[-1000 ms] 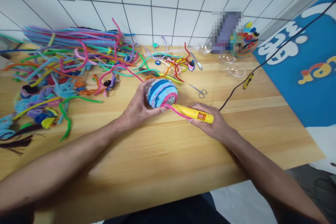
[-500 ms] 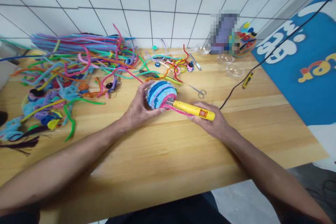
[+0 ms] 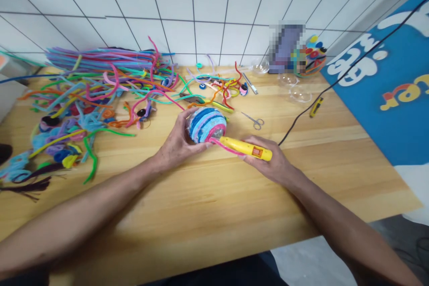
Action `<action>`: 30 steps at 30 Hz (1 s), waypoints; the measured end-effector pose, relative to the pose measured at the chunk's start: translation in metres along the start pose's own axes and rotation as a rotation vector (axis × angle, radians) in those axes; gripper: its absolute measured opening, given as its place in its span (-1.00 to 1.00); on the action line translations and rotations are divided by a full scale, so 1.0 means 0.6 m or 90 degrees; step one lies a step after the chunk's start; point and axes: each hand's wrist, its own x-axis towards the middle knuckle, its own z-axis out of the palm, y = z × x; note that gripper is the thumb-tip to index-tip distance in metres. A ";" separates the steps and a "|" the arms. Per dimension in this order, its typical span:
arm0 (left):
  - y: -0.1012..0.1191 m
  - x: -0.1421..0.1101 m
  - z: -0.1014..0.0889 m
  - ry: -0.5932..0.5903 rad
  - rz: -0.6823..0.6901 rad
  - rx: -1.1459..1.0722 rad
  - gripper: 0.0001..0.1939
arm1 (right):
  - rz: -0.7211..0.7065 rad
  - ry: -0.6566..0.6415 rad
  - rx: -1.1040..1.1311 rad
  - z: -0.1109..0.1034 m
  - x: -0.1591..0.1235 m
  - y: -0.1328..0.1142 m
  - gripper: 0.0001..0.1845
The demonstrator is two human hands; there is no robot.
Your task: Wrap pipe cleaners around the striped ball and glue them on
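As the left hand [image 3: 176, 138] cups the ball [image 3: 206, 123], the right [image 3: 273, 161] grips the gun [image 3: 246, 148], apparently gluing; the strip [image 3: 231, 150] between wants pressing.

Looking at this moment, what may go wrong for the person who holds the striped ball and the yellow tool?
The left hand has its thumb close to the front of the yellow tool, so a slip might hurt it.
The pink strand runs from the striped ball to the right hand; a tug might loosen it.
The black cord comes near the right hand and might snag.
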 end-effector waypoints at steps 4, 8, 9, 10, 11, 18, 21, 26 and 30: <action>0.003 0.001 0.000 -0.020 0.009 -0.018 0.05 | 0.035 0.017 -0.011 -0.006 0.001 -0.003 -0.81; 0.001 0.000 -0.001 -0.014 0.006 -0.007 0.08 | 0.022 -0.001 0.001 -0.004 0.001 -0.004 -0.80; 0.000 0.000 -0.002 -0.010 0.008 -0.005 0.08 | 0.018 -0.003 0.001 -0.003 0.001 -0.004 -0.80; -0.001 0.000 -0.002 -0.007 0.011 -0.004 0.08 | 0.015 0.002 -0.002 -0.003 0.001 -0.003 -0.80; -0.002 -0.001 -0.002 -0.005 0.014 -0.005 0.08 | 0.017 0.008 -0.005 -0.003 0.001 -0.003 -0.80; -0.002 -0.001 -0.002 -0.009 0.010 -0.001 0.12 | 0.039 -0.007 -0.005 -0.007 0.003 -0.009 -0.75; -0.001 -0.001 -0.002 -0.006 0.010 0.002 0.10 | 0.038 0.006 -0.009 -0.006 0.003 -0.009 -0.75; -0.005 0.001 -0.002 -0.008 0.023 0.018 0.07 | 0.017 -0.011 -0.010 -0.001 0.001 -0.003 -0.81; -0.009 0.005 -0.006 -0.002 0.044 0.051 0.09 | 0.014 -0.027 -0.008 0.001 -0.001 0.000 -0.82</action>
